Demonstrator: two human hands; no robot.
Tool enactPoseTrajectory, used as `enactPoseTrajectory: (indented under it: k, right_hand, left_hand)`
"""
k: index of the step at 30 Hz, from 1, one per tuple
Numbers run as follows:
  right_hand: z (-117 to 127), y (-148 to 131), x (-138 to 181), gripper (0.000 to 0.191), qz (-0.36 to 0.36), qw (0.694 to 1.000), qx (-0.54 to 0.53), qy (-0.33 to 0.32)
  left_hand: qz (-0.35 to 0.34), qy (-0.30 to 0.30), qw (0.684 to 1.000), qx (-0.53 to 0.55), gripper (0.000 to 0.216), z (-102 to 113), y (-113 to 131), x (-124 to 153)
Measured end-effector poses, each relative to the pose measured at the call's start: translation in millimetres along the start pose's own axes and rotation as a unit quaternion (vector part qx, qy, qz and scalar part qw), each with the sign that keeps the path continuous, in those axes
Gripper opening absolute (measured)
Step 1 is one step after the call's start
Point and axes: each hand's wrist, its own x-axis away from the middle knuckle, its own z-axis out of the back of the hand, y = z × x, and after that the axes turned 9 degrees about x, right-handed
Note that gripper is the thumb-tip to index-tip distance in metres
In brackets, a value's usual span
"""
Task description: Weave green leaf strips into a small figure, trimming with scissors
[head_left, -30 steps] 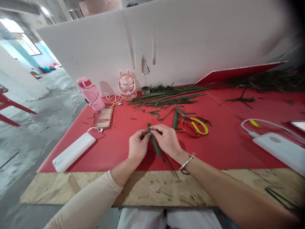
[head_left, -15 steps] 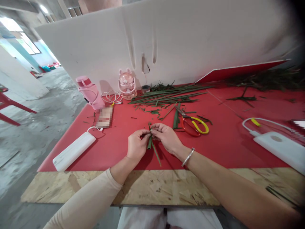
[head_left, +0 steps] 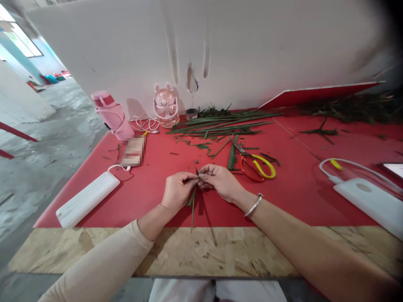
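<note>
Over the red tabletop, my two hands meet fingertip to fingertip around narrow green leaf strips. My left hand pinches the strips, whose lower ends hang below its fingers. My right hand, with a silver bangle on the wrist, pinches at the upper end; the exact spot between the fingertips is hidden. To the right lie scissors with one red and one yellow handle loop. Their blades rest across a wider piece of green leaf.
Long green leaf strips lie at the back beside a small round tin. Pink bottles stand at the back left. A white power bank lies left, another right. A white panel rises behind.
The view has shifted slightly. The strips' lower ends have swung to the left, and a thin strip now points nearly straight down. Both hands stay pinched together.
</note>
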Motion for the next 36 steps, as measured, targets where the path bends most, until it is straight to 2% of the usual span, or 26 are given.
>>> enactPoseTrajectory:
  k: [5, 9, 12, 16, 20, 26, 32, 36]
  right_hand:
    - [4, -3, 3, 0.02, -0.028, 0.999, 0.042, -0.011]
    - [6, -7, 5, 0.025, -0.031, 0.997, 0.075, -0.005]
    - [7, -8, 5, 0.026, -0.032, 0.996, 0.084, -0.014]
    - [7, -8, 6, 0.028, -0.027, 0.996, 0.08, -0.01]
    - [5, -7, 7, 0.026, -0.027, 0.996, 0.089, -0.002]
    - [8, -6, 9, 0.02, -0.022, 0.991, 0.128, -0.027]
    - [10, -3, 8, 0.025, -0.01, 0.993, 0.114, -0.021]
    - [8, -3, 8, 0.029, -0.001, 0.994, 0.106, -0.014]
  left_hand:
    - [0.02, -0.029, 0.999, 0.005, 0.008, 1, 2, 0]
    - [0.029, -0.049, 0.998, 0.013, 0.022, 0, 1, 1]
    - [0.022, -0.069, 0.997, 0.003, 0.018, 0, 1, 2]
    - [0.018, -0.046, 0.999, 0.007, 0.025, 1, -1, 3]
    - [-0.014, -0.031, 0.999, -0.042, 0.01, 2, -4, 2]
    - [-0.022, -0.067, 0.996, -0.056, 0.005, 2, -5, 1]
    - [-0.031, -0.1, 0.994, -0.019, 0.025, 1, -8, 2]
    - [-0.023, -0.107, 0.994, -0.019, 0.025, 1, -9, 1]
